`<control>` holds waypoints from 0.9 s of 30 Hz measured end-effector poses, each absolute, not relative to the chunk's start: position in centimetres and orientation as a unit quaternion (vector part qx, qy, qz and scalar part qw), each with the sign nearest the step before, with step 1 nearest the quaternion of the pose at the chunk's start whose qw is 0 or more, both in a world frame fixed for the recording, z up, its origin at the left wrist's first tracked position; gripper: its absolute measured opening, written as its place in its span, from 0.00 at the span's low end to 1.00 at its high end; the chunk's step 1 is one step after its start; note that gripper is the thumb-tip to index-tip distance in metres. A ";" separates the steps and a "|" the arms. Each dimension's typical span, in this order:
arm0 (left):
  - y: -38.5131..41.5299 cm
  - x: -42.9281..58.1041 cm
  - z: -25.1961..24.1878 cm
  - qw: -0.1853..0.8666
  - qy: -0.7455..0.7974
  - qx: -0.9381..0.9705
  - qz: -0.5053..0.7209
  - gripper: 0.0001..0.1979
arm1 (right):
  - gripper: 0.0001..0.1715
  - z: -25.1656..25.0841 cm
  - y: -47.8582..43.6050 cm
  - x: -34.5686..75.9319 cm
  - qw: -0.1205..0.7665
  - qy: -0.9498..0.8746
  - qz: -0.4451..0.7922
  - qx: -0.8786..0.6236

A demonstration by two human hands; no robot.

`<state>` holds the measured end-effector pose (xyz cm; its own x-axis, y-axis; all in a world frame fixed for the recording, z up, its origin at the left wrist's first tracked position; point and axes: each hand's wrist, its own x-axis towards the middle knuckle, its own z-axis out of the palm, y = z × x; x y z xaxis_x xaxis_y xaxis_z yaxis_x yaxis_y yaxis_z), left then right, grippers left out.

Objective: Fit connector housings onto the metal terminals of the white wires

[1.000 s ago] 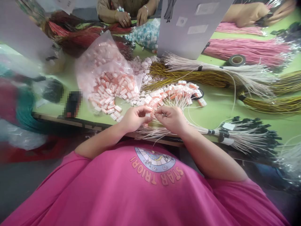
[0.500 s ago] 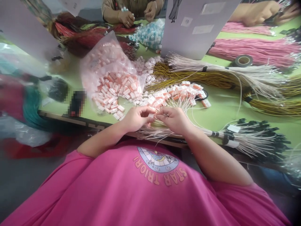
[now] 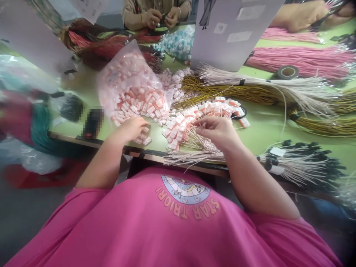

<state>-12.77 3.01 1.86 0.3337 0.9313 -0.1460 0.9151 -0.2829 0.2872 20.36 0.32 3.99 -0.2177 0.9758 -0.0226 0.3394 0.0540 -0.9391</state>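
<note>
My left hand reaches over the near edge of a pile of loose white-and-orange connector housings. Its fingers are slightly bent and apart, with nothing visible held in them; the palm side is hidden. Farther right, my right hand pinches thumb against fingers around a thin white wire, its tip barely visible. Just left of and behind that hand lies a heap of housings with wires attached. A bundle of white wires runs beneath the right hand along the table's front edge.
A clear plastic bag of housings lies behind the left hand. Yellow wire bundles, white wires and a tape roll lie at the back right. Black-ended wires lie right. Co-workers' hands work beyond a divider.
My hands were together at a housing; they are now apart. My left hand has moved left to the loose pile. My right hand has shifted slightly right and up, away from the front edge.
</note>
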 end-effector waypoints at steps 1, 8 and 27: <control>3.2 -12.8 1.8 0.158 0.571 0.805 0.009 0.16 | 0.11 3.9 0.3 20.3 0.342 -0.629 0.474 -0.513; 3.0 -13.0 2.0 0.132 0.529 0.837 -0.052 0.18 | 0.07 2.8 1.1 20.6 0.315 -0.624 0.538 -0.471; -1.0 -1.6 2.7 0.570 0.418 0.603 0.370 0.12 | 0.13 2.9 -0.2 18.9 0.312 -0.734 0.380 -0.469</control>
